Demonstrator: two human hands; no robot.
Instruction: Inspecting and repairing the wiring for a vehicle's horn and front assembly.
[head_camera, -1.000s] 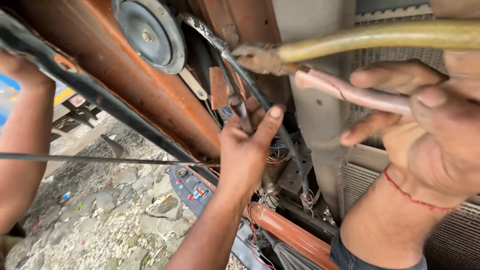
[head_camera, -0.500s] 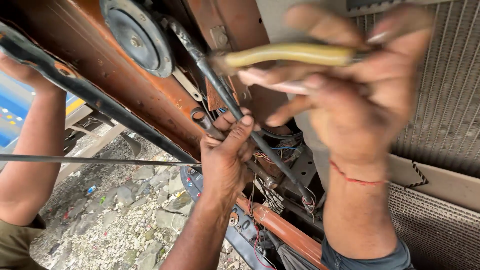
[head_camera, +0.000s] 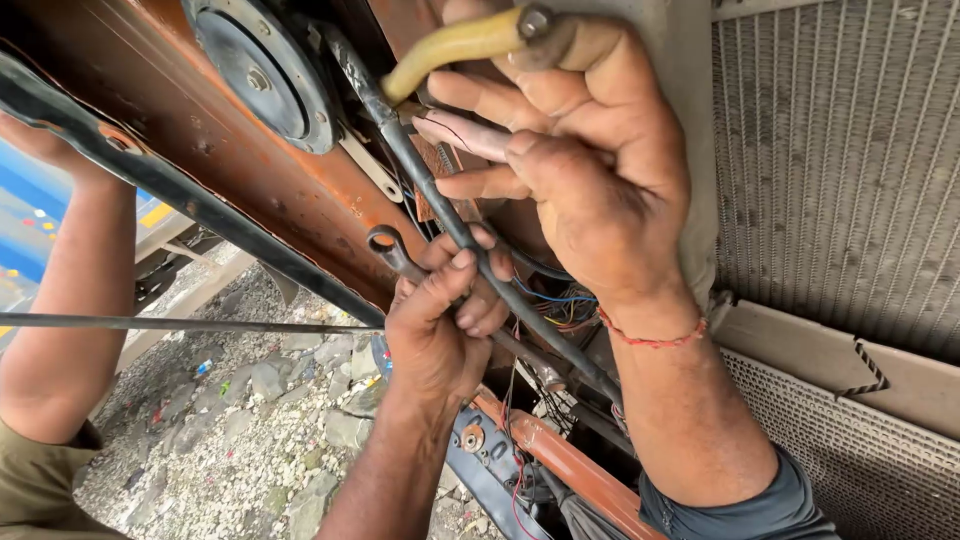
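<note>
Under orange frame (head_camera: 200, 150) | left hand (head_camera: 440, 320): one spanner (head_camera: 392, 250) | right hand (head_camera: 580, 180): one pliers (head_camera: 470, 40)

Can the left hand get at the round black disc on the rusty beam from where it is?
Probably yes. The left hand grips a ring spanner just below the beam; the round black disc sits above it uncovered, with only the black hose running alongside.

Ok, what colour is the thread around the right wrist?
Red: a thin thread circling the wrist just below the right hand, shown best in the head view.
</note>
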